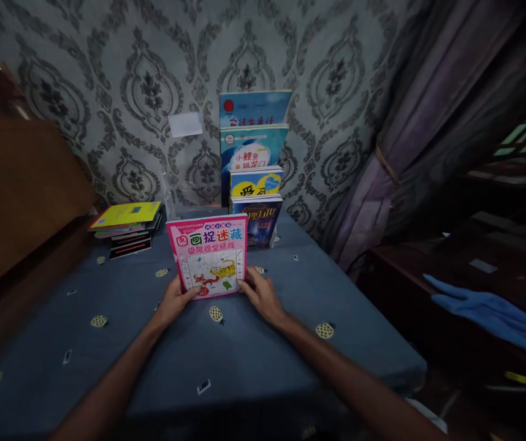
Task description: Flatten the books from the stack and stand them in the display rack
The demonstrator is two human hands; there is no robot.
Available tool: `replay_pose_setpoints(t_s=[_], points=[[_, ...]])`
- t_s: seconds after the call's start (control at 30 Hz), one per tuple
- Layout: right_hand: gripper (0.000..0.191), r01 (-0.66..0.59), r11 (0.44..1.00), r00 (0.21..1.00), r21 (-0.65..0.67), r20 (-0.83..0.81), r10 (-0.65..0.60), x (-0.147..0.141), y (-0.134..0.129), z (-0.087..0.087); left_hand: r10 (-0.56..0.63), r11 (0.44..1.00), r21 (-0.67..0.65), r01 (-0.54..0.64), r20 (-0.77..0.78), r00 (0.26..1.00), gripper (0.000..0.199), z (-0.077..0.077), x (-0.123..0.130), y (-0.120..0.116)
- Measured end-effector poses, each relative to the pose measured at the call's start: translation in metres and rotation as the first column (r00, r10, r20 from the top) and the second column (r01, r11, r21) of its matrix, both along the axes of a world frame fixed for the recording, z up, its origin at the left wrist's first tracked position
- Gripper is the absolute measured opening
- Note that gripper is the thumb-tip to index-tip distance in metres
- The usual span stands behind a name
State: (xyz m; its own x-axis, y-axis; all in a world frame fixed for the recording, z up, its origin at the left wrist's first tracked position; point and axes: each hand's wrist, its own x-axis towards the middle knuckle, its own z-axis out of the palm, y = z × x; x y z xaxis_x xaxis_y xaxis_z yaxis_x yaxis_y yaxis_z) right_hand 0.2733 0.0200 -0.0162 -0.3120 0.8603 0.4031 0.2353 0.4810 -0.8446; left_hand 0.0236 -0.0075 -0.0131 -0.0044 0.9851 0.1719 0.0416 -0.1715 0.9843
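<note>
A pink-bordered children's book [210, 254] with a cartoon tiger and fox on its cover is held upright over the table, its front facing me. My left hand [174, 302] grips its lower left corner, thumb on the cover. At the lower right edge, my right hand [263, 295] pinches it the same way; the fingers behind the book are hidden. Just beyond stands a row of upright books: a dark blue book [256, 223] in front, then a yellow and blue book [256, 182], a teal book [254, 147] and a taller blue book [256, 107] at the back.
A stack of books [127, 220] with a yellow one on top lies at the table's back left. The blue tablecloth [162, 380] covers the table up to the patterned wall [152, 92]. Blue gloves [488, 309] lie on a dark surface at right, below a purple curtain [382, 177].
</note>
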Motion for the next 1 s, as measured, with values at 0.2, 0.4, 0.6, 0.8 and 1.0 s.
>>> replay_pose_setpoints(t_s=[0.2, 0.4, 0.6, 0.8, 1.0], points=[[0.024, 0.059, 0.998, 0.994, 0.009, 0.096, -0.059, 0.0, -0.004, -0.002, 0.158, 0.982, 0.113, -0.149, -0.074, 0.985, 0.059, -0.001, 0.01, 0.003], [0.027, 0.068, 0.996, 0.994, 0.056, 0.077, -0.072, -0.001, 0.002, -0.002, 0.134, 0.983, 0.131, -0.124, -0.067, 0.989, 0.058, -0.001, 0.015, 0.005], [0.029, 0.041, 0.998, 0.998, 0.042, 0.037, -0.043, -0.002, 0.004, 0.002, 0.157, 0.981, 0.126, -0.151, -0.042, 0.987, 0.066, -0.004, 0.013, 0.011], [0.032, 0.05, 0.998, 0.998, 0.044, 0.031, -0.051, -0.002, 0.004, 0.001, 0.149, 0.984, 0.105, -0.146, -0.02, 0.989, 0.074, -0.01, 0.011, 0.016], [0.034, 0.047, 0.997, 0.999, 0.061, -0.002, -0.047, -0.002, 0.006, 0.001, 0.144, 0.987, 0.081, -0.14, -0.05, 0.988, 0.076, -0.005, 0.009, 0.013]])
